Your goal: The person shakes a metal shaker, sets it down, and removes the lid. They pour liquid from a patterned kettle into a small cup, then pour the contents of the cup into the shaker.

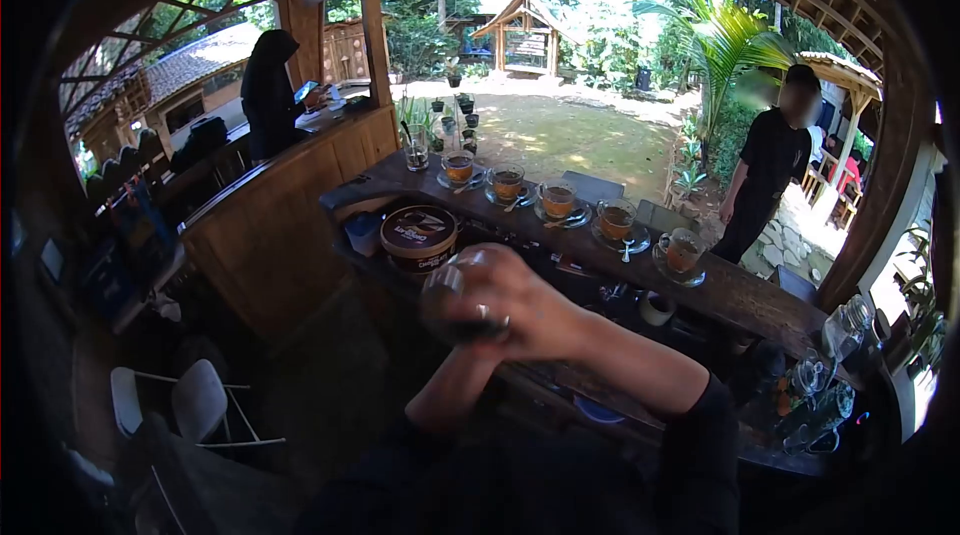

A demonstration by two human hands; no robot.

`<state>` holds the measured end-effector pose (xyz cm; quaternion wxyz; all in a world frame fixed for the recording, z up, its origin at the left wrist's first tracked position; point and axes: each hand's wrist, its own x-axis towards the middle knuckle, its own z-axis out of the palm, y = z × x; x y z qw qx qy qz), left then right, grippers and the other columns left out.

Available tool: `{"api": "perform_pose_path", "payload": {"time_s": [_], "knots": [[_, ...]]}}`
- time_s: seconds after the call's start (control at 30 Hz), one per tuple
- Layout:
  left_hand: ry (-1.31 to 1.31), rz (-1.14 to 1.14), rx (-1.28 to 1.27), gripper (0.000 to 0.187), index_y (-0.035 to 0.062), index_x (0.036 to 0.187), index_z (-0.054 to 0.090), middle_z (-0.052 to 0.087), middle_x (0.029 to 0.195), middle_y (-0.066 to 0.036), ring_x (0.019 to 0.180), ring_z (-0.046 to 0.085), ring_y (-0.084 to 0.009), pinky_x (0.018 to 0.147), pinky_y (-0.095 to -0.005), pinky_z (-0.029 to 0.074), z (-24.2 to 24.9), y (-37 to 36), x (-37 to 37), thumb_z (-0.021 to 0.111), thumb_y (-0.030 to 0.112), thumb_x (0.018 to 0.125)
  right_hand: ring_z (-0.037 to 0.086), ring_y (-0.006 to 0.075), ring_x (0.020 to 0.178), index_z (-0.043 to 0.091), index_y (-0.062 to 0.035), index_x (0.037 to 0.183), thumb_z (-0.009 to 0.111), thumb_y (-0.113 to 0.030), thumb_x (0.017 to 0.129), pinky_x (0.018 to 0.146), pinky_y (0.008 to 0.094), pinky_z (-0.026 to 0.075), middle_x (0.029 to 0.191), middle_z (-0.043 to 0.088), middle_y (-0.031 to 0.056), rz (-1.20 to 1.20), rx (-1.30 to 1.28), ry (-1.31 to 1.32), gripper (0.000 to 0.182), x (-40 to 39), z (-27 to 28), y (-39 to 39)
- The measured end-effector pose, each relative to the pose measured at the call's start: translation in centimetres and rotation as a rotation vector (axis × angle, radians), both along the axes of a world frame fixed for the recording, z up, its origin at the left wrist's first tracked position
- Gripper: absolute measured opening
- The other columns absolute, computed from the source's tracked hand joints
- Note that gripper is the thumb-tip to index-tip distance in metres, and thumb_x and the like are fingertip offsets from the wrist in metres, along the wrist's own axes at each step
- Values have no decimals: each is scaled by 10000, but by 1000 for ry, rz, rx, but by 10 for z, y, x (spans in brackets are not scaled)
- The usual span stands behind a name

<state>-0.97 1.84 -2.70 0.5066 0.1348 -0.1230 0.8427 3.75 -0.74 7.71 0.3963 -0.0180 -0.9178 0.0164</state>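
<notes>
My right hand [515, 295] is raised in front of me, its fingers wrapped around a small shiny container [442, 295] with a dark end, blurred by motion. My left hand [482, 353] meets it from below at the same container, largely hidden behind the right one. Just beyond my hands is a round brown tub [419, 235] with a printed lid. Along the wooden counter [740, 305] stand several glass cups of amber drink, such as this cup [557, 198], on glass saucers with spoons.
A glass with straws or stirrers [416, 150] stands at the counter's left end. Glass jars [845, 325] crowd the right end. One person [775, 160] stands beyond the counter; another [268, 100] holds a phone at left. A folding chair [200, 400] is at lower left.
</notes>
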Motion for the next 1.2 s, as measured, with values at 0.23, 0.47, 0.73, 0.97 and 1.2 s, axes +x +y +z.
{"api": "perform_pose_path", "payload": {"time_s": [0.23,0.47,0.73,0.97,1.2], "knots": [[96,-1140,174,331,107,1026,572,486,1083,-90,1011,463,-219,908,-356,431,39,-35,-47,557,381,841,474,390,1082,476,-409,1119,674,-165,677,847,544,395,1216,481,17,274,420,69,542,30,40,-80],[257,-850,-220,446,199,1250,424,465,1236,13,1122,466,-171,919,-363,416,6,-67,24,511,393,858,420,364,1150,421,-177,1225,764,-197,631,915,468,372,1215,432,136,-65,-284,234,686,80,1,-44],[154,-1088,481,289,116,1018,561,494,932,-56,945,463,-177,900,-327,399,52,-117,63,519,362,872,408,436,1116,483,-403,1095,547,-206,774,821,563,407,1233,451,30,220,438,-94,381,132,26,-169],[318,-1148,-322,325,172,1192,461,515,1154,-28,1051,518,-175,891,-356,435,17,-106,141,515,253,882,409,374,1150,395,-110,1256,774,-159,619,944,435,366,1209,426,180,-239,-179,325,743,209,15,-122],[115,-1395,466,292,120,1026,557,474,999,-45,951,462,-184,911,-324,408,58,-123,153,527,363,867,435,410,1119,483,-294,1030,563,-192,770,823,589,405,1224,440,53,-58,473,-46,291,201,26,-196]]}}
